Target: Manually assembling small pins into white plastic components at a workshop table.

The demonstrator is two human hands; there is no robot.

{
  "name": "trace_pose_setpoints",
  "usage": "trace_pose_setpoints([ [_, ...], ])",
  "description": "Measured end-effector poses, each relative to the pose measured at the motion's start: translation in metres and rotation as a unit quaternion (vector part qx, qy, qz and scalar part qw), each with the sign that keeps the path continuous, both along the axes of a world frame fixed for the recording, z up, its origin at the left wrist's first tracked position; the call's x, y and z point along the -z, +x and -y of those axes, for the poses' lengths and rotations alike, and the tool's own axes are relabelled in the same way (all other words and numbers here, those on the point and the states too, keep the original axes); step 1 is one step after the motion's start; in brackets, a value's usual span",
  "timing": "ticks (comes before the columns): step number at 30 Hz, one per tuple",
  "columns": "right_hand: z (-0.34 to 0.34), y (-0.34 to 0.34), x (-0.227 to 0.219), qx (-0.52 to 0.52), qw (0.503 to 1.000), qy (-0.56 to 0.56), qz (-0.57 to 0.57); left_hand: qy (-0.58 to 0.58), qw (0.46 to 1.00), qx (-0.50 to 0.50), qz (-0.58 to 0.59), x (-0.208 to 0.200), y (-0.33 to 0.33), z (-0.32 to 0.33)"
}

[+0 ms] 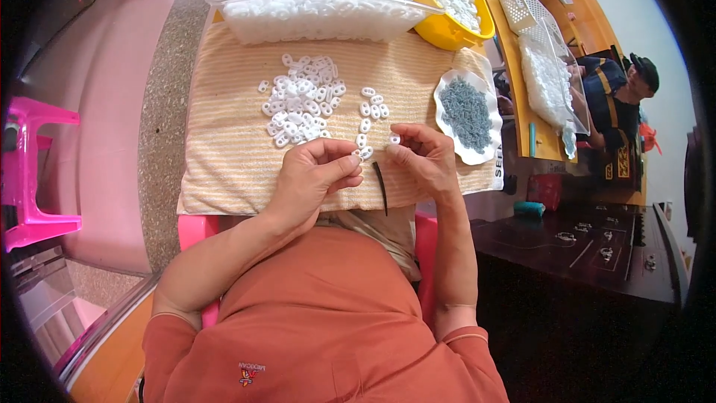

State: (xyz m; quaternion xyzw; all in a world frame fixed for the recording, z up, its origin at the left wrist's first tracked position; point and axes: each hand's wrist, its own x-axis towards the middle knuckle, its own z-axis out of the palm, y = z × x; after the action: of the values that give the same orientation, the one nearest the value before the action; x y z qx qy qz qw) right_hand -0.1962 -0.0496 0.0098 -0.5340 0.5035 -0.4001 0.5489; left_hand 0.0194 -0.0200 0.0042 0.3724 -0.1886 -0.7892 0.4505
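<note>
My left hand (317, 177) is closed in a pinch at the near end of a short row of small white oval pieces with two holes (365, 125). Its fingertips are on one such white piece (358, 154). Just to the right, my right hand (427, 158) pinches another white two-holed piece (394, 138) between thumb and forefinger. A loose pile of the same white pieces (302, 97) lies beyond my left hand. Between the hands, a thin black strip (381, 188) rests on the striped cloth (231, 119). Many small grey parts (466, 113) fill a white scalloped dish (483, 155) to the right.
A clear plastic bin (321, 30) heaped with white pieces stands at the far edge, beside a yellow basin (477, 36) of more pieces. Farther right, a person (615, 89) sits by another table with a clear container (548, 93). A pink stool (45, 172) stands at left.
</note>
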Motion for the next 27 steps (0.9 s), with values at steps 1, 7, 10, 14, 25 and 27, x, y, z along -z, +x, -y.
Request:
trace_pose_setpoints([
  [1,0.0,0.0,0.001,0.0,1.0,0.0,0.0,-0.001,1.0,-0.003,-0.004,0.0,0.0,0.0],
  [7,0.001,-0.003,0.008,-0.007,0.998,-0.045,-0.044,-0.001,1.0,-0.001,0.002,-0.003,-0.001,0.0],
  [10,0.0,-0.002,0.008,-0.009,0.998,-0.048,-0.049,-0.002,1.0,0.001,0.0,-0.004,-0.001,0.0],
  [14,-0.002,0.005,0.004,-0.004,0.999,-0.013,-0.041,-0.004,1.0,-0.001,-0.002,-0.002,0.0,-0.001],
  [25,-0.004,0.009,0.007,0.02,1.0,-0.016,0.008,-0.008,1.0,-0.001,0.0,-0.001,-0.001,-0.001],
  [27,-0.002,0.008,0.006,0.034,0.999,-0.024,0.007,-0.007,1.0,0.001,0.0,0.0,-0.001,-0.001],
])
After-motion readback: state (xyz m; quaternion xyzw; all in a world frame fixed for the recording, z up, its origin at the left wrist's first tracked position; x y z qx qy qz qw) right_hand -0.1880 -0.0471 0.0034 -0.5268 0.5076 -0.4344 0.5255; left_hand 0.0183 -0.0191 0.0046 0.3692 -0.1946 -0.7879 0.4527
